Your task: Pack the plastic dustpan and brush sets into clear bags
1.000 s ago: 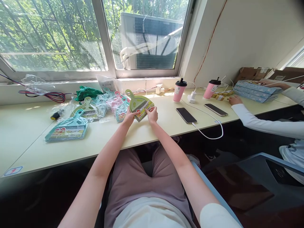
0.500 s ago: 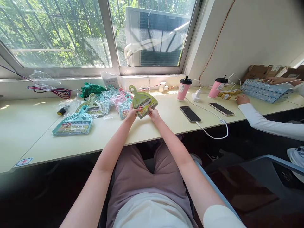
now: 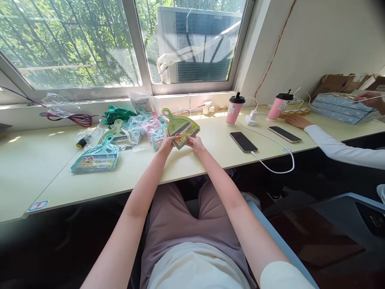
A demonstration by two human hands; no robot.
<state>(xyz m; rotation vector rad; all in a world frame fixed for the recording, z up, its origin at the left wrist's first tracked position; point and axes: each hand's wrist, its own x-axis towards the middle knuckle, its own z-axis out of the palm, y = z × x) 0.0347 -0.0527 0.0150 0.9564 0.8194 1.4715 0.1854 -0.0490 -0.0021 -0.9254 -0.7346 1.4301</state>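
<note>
Both my hands hold a green dustpan-and-brush set [image 3: 182, 127] above the table, tilted, its looped handle pointing up and away to the left. My left hand [image 3: 170, 142] is closed on its lower left edge, thumb on the printed label. On the lower right edge, my right hand [image 3: 195, 142] grips it with the thumb in front. Left of my hands lies a blue dustpan set [image 3: 96, 157] in clear wrap. Behind that one is another green dustpan set [image 3: 118, 134], with several more wrapped blue and pink sets beside it.
A yellow-black screwdriver handle [image 3: 83, 141], a green bag [image 3: 118, 114] and coiled cables [image 3: 80, 119] lie left. To the right are pink cups [image 3: 234, 110], a charging phone [image 3: 243, 142] and another phone [image 3: 284, 134]. A co-worker's hand [image 3: 297, 121] rests near blue boxes [image 3: 338, 107].
My grip on the green dustpan set stays nearly the same, with the right fingers shifted slightly. The view has turned a little. The co-worker's hands have moved near the boxes.
</note>
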